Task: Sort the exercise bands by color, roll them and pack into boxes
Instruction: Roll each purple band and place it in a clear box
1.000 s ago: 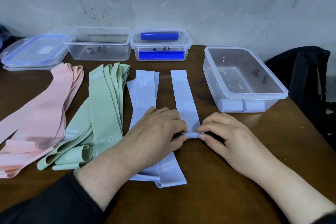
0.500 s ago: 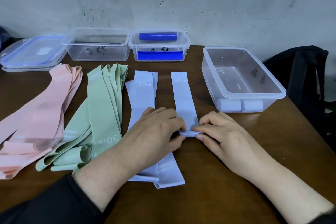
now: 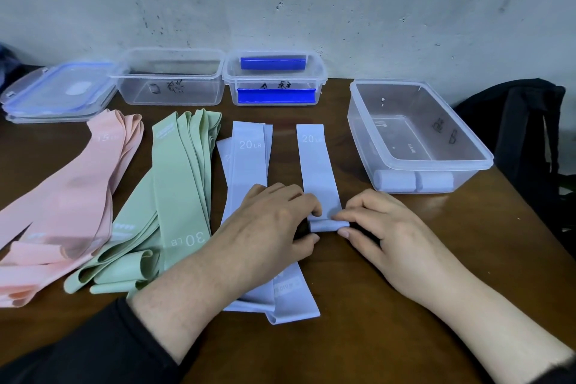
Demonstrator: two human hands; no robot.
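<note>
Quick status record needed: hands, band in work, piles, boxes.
left hand: pinches the roll's left end
right hand: pinches the roll's right end
band in work: lilac, 20 LB, near end rolled, rest flat
lilac pile: flat, partly under left hand
green pile: unrolled, 30 LB
pink pile: unrolled
right box: two lilac rolls
middle box: blue bands
left box: contents unclear
lids: stacked far left

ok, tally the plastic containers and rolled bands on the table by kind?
Open clear plastic boxes: 3, the right box, the middle box and the left box.
Rolled light-blue bands inside the right box: 2.
Stack of clear lids with blue seals: 1.
Total: 6.
</note>
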